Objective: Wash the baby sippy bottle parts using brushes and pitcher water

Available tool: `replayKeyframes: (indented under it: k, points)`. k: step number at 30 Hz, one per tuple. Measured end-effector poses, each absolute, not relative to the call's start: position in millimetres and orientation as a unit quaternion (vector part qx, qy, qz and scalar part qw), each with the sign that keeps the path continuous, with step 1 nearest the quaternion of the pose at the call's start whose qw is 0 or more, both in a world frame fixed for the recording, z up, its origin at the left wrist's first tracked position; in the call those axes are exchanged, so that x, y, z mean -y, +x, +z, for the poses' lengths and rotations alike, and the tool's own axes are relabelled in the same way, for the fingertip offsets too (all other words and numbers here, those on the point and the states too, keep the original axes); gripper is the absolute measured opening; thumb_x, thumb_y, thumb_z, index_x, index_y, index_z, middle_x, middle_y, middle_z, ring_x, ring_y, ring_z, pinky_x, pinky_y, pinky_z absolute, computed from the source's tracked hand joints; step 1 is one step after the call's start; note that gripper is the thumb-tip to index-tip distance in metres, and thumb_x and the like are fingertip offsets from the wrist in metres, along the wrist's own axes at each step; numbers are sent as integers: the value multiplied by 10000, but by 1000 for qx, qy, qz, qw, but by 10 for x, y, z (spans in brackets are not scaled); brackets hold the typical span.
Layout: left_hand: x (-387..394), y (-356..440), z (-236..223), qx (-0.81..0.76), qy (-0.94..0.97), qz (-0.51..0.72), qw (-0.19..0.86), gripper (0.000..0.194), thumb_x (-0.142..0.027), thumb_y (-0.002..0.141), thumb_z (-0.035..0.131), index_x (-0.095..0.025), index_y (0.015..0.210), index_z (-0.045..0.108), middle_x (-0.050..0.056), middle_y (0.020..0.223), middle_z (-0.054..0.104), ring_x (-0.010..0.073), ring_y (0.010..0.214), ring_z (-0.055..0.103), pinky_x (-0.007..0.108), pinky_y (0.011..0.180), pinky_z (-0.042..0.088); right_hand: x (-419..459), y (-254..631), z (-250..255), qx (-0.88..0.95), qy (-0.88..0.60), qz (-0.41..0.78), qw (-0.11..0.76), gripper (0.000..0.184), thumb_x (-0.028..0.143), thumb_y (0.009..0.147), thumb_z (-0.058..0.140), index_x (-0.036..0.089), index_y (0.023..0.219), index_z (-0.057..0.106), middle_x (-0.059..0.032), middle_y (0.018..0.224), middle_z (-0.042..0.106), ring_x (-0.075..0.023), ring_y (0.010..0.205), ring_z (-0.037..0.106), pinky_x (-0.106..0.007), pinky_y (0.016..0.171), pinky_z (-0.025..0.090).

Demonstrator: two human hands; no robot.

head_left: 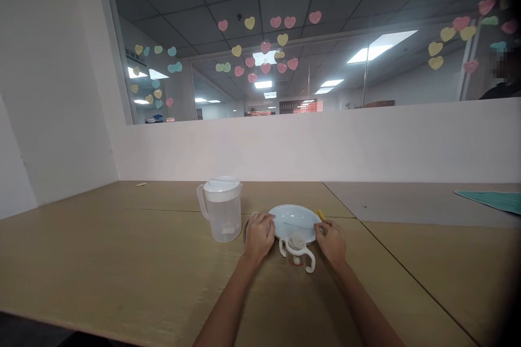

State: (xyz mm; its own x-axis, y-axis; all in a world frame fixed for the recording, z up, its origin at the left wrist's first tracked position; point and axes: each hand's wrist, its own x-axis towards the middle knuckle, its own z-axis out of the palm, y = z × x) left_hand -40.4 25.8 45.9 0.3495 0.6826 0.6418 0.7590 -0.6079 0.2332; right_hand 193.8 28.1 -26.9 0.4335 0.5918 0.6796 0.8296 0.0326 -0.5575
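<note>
A pale blue plate [295,217] lies on the wooden table [122,260]. My left hand [258,236] rests at its left rim, fingers curled over a small clear item I cannot make out. My right hand [330,241] sits at the plate's right rim, fingers bent, next to a yellow object [321,214] that is mostly hidden. Between my hands, just in front of the plate, stands a small clear cup with two white handles [297,252]. A clear plastic pitcher with a white lid [222,207] stands upright to the left of the plate.
A teal cloth [494,199] lies at the table's far right. A white low wall [325,143] runs behind the table, with a glass pane covered in paper hearts above it. A person's shoulder [502,89] shows behind the glass at the right.
</note>
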Motion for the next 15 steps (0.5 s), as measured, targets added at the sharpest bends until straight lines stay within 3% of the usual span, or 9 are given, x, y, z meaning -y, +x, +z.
replayKeyframes:
  k: [2, 6, 11, 15]
  points:
    - [-416, -520, 407, 502, -788, -349, 63, 355, -182, 902, 329, -169, 1139, 593, 85, 1125, 614, 197, 1064, 518, 340, 948, 372, -268, 1931, -257, 519, -685, -117, 497, 403, 388, 820, 399, 130, 812, 708, -146, 985, 629, -259, 938, 540, -366, 849, 393]
    - [-698, -690, 188, 576, -758, -301, 52, 307, -178, 853, 436, -117, 1105, 600, 138, 995, 653, 243, 951, 579, 356, 837, 422, -254, 1921, -240, 521, -684, -112, 498, 418, 384, 825, 377, 126, 816, 706, -145, 983, 632, -255, 929, 543, -361, 847, 392]
    - [-806, -731, 41, 603, -748, -276, 39, 201, -156, 793, 545, -150, 978, 624, 103, 935, 666, 223, 909, 600, 307, 778, 426, -250, 1911, -246, 514, -682, -110, 509, 426, 385, 812, 366, 123, 806, 702, -153, 978, 633, -255, 899, 551, -367, 820, 399]
    - [-722, -713, 191, 593, -745, -302, 40, 95, -165, 803, 536, -144, 863, 607, 85, 867, 658, 210, 847, 600, 300, 749, 430, -212, 1915, -167, 501, -675, -111, 531, 447, 414, 814, 354, 120, 786, 689, -152, 926, 643, -256, 869, 555, -373, 804, 406]
